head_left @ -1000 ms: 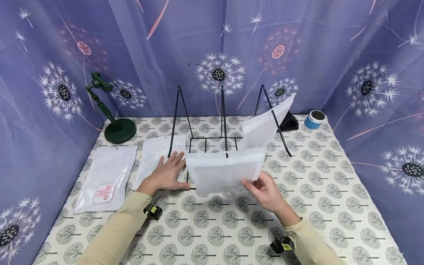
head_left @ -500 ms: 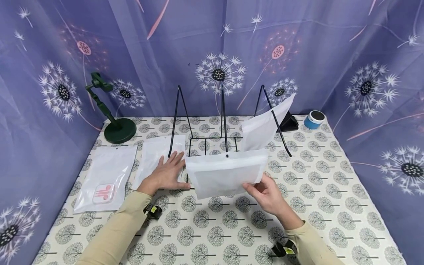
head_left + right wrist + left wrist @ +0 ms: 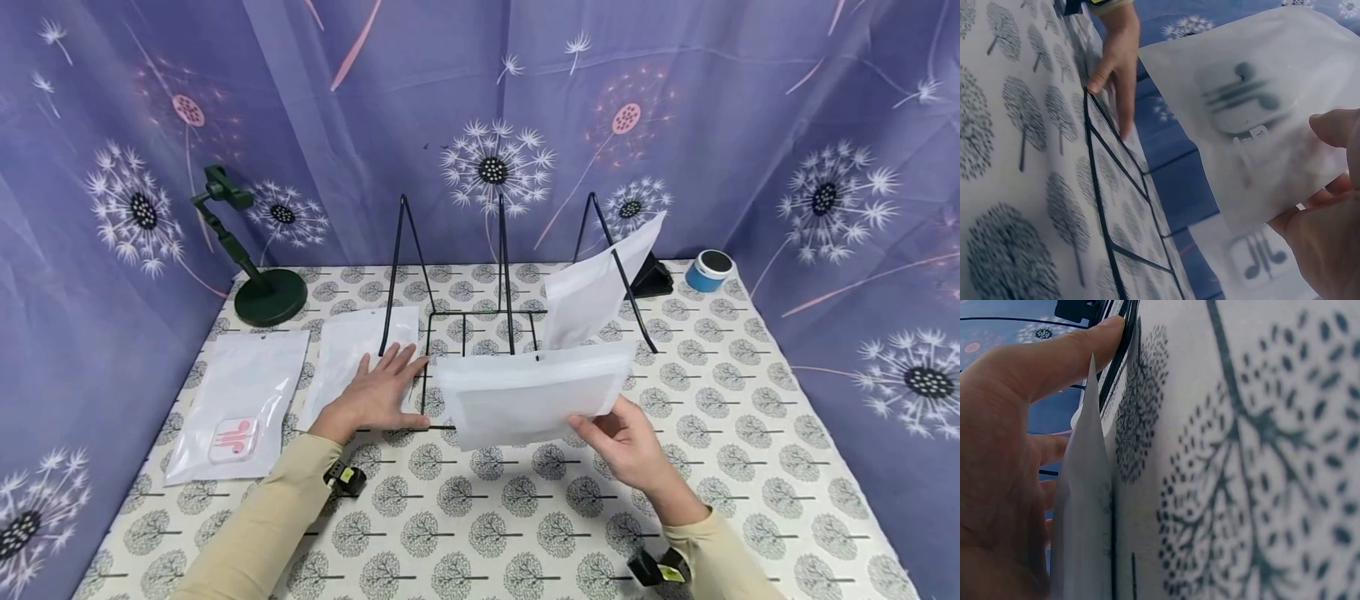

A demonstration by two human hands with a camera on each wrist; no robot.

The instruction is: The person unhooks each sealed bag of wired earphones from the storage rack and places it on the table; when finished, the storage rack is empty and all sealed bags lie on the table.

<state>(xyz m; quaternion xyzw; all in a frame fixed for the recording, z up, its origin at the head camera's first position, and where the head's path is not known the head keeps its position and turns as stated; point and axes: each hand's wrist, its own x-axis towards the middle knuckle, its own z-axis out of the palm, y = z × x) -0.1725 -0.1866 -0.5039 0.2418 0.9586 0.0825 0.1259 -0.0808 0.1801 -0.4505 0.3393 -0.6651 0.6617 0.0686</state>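
My right hand (image 3: 626, 446) pinches the lower right edge of a white zip bag (image 3: 536, 396), held tilted in front of the black wire rack (image 3: 510, 275). In the right wrist view, a case with dark earphones (image 3: 1244, 100) shows through that bag. A second white bag (image 3: 596, 287) stands slanted at the rack's right wire. My left hand (image 3: 371, 396) lies with spread fingers over another white bag (image 3: 360, 329) at the rack's left side. In the left wrist view, its thumb (image 3: 1079, 350) touches the black wire. Whether the held bag touches the middle wire, I cannot tell.
At the left lies a white bag (image 3: 258, 375) containing a case with pink earphones (image 3: 234, 439). A green stand (image 3: 270, 296) is at the back left. Behind the rack's right side are a black object (image 3: 651, 279) and a blue round speaker-like item (image 3: 708, 271).
My right hand has carried its bag to the right and slightly down, so the bag's hole no longer lines up with the middle wire's tip. My left hand stays in place.
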